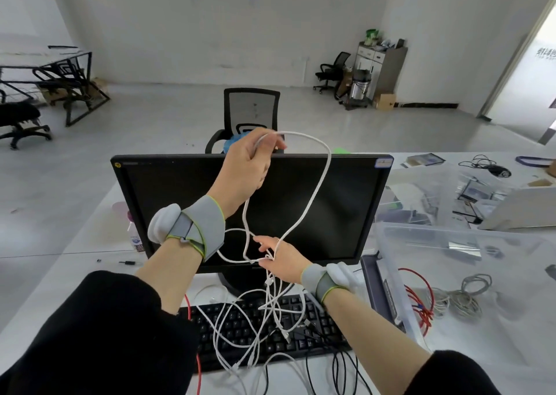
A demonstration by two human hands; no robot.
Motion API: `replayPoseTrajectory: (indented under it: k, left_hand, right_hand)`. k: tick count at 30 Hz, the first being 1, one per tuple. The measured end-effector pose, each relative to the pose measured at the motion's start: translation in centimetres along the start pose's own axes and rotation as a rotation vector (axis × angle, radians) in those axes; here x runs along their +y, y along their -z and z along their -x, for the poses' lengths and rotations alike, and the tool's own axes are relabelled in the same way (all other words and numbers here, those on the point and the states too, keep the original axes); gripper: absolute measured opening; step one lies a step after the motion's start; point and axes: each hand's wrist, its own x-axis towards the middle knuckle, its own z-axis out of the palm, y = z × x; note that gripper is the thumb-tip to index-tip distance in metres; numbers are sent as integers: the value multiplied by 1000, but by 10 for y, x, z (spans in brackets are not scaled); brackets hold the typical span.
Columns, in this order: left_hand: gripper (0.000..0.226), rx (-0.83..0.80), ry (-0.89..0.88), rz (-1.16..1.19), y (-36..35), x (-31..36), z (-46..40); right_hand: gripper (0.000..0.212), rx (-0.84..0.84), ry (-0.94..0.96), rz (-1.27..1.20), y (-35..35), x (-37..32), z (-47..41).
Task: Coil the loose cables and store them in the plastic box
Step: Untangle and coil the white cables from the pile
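White desk (90, 244), black monitor (346, 199), keyboard (234, 334), grey floor (150, 130)

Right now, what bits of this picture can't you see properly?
- Head view: how many white cables hang from the right hand; they tangle and overlap.
- The cable end in the left hand; its fingers cover it.
- The monitor hides the desk behind it.
- Contents of the plastic box; its cloudy wall blurs them.
- The sticker on the monitor's corner; too small to read.

I see black sleeves (99, 328) pushed up both forearms. Each wrist wears a grey strap (200, 229) edged in yellow-green, with a white pad.
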Motion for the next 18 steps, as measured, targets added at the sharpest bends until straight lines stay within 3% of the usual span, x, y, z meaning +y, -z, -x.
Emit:
replayPoseTrajectory:
  k: [4,7,9,12,18]
  left_hand:
    - [23,-49,-123,-22,-3,21,-5]
    - [22,-63,-129,-47,-5,20,-5]
    - [20,-64,-118,-64,-6,15,-5]
    - [19,-35,-90,-125,-3,5,-4]
    - [23,61,34,-427,13,-27,0]
  right_hand:
    - [74,209,-155,-47,-5,12,-17]
    - [85,118,-259,-168,-9,24,-33]
    - [70,73,-283,-287,-15,29,-41]
    - [22,170,-225,-277,-19,29,-42]
    - [39,310,-260,-267,-1,52,-37]
